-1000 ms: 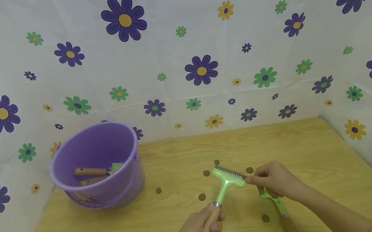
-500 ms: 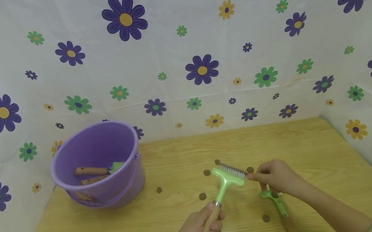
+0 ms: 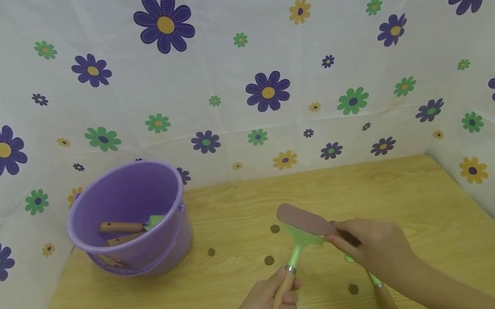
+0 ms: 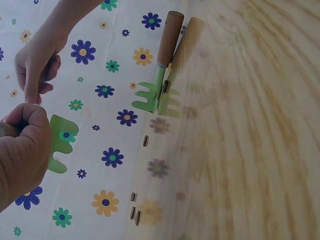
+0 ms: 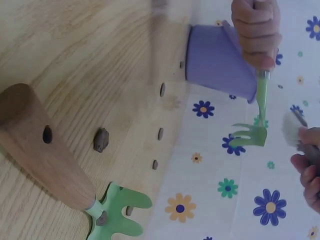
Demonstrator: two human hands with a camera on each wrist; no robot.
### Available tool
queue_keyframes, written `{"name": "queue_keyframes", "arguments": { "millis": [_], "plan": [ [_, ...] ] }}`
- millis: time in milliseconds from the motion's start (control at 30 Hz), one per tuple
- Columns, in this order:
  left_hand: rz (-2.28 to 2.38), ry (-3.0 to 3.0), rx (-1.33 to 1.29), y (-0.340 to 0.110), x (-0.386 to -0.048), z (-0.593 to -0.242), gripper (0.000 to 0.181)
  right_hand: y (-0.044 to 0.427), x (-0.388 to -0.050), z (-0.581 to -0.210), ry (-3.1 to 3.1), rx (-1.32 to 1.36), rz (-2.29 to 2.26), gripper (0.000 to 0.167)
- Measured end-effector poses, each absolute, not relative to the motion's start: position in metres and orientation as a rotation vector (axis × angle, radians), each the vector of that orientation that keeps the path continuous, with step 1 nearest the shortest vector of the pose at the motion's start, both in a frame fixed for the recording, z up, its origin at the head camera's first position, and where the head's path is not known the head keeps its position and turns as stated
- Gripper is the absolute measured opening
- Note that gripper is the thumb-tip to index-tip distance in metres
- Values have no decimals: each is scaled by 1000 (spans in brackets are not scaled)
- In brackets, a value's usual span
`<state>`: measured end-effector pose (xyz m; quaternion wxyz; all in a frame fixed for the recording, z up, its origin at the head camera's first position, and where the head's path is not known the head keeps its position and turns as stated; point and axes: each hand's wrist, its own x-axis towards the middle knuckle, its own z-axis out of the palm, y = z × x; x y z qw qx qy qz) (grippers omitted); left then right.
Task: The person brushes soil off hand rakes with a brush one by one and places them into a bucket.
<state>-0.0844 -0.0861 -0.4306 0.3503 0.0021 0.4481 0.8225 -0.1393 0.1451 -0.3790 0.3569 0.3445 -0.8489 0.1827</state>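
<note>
In the head view my left hand grips the wooden handle of a green-headed fork, raised above the table. My right hand holds a brush, its flat brown back facing the camera and covering the top of the fork head. The right wrist view has the left hand round the handle, the fork's prongs and the right hand holding the brush. A second green fork with a wooden handle lies on the table.
A purple bucket stands at the left, with wooden-handled tools inside. Several small dark lumps, one of them a lump beside the second fork, are scattered over the wooden table. Behind hangs a flowered cloth.
The brush has turned from bristles showing to its brown back showing, and it has risen over the fork head. The right hand has rotated with it. The left hand has barely moved.
</note>
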Motion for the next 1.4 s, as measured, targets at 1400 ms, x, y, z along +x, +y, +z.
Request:
{"name": "queue_keyframes", "arguments": {
  "millis": [1400],
  "plan": [
    [2132,1196,7,-83,-82,-428,34,137,-124,-393,-1995,1034,308,47]
  ]
}}
